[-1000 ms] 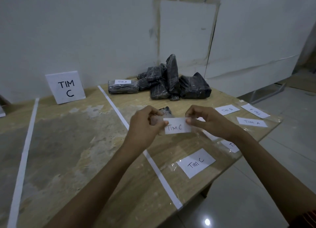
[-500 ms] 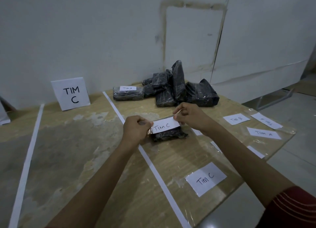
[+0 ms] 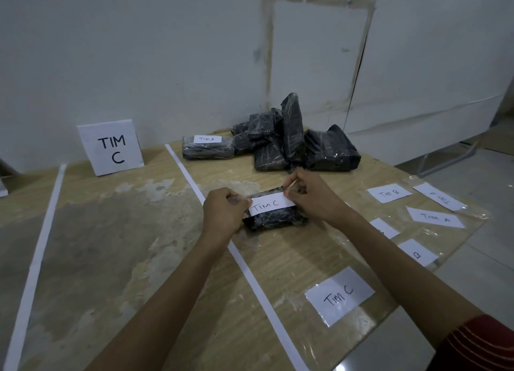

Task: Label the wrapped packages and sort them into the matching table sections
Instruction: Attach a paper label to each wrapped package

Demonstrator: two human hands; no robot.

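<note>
From the head view, the right arm covers most of one small label (image 3: 385,227) at 3 o'clock from the dark wrapped package (image 3: 275,220), and the next label (image 3: 417,252) shows only a "B". The far label (image 3: 439,201) is upside down and too hard to read. A white thing (image 3: 2,188) is cut off at the left edge. A clear plastic sheet (image 3: 472,212) holds the spare labels, such as TIM B (image 3: 389,194), TIM A (image 3: 435,217) and a big TIM C one (image 3: 339,297) at 5 o'clock. The package lies on the surface (image 3: 111,245), just right of the white line (image 3: 250,262). The TIM C sign (image 3: 111,148) stands at 10 o'clock, across the line. A pile of dark packages (image 3: 294,139) sits at 12 o'clock, with one package marked TIM A (image 3: 207,148) beside it. The left hand (image 3: 222,213) is curled and pinches the left end of the paper label (image 3: 271,203). The right hand (image 3: 308,198) is curled and pinches the right end. The paper label says TIM C and lies on top of the package.
</note>
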